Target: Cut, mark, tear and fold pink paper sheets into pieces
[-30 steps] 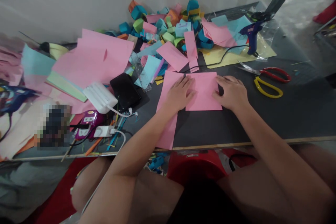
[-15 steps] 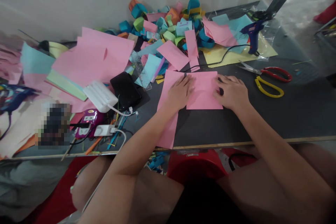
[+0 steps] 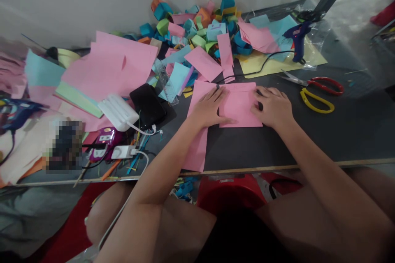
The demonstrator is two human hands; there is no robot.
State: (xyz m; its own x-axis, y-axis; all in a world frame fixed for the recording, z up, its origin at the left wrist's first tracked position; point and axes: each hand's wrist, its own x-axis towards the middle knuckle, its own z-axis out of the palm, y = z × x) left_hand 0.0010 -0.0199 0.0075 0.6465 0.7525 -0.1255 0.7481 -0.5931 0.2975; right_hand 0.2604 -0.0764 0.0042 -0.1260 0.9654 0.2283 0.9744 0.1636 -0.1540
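Note:
A pink sheet of paper [image 3: 237, 104] lies flat on the dark table, with a narrow crease or fold line along its far edge. My left hand [image 3: 210, 109] is open, fingers spread over a longer pink strip of paper [image 3: 195, 152], its thumb reaching onto the sheet's near-left part. On the right edge of the sheet rests my right hand [image 3: 274, 107], fingers bent and apart, thumb on the paper, with a dark gap between thumb and forefinger. Right of it lie scissors [image 3: 322, 86] with one red and one yellow handle, blades apart.
Behind the hands is a heap of coloured paper pieces [image 3: 197, 28]. A blue glue gun [image 3: 298, 41] lies at the back right, its cord running toward the sheet. To the left are a black phone [image 3: 148, 106], a white power bank [image 3: 119, 111], cables and large pink sheets [image 3: 114, 65].
My left thumb has swung away from the fingers toward the near edge of the sheet, and the left hand has shifted slightly left. My right hand stays nearly in place.

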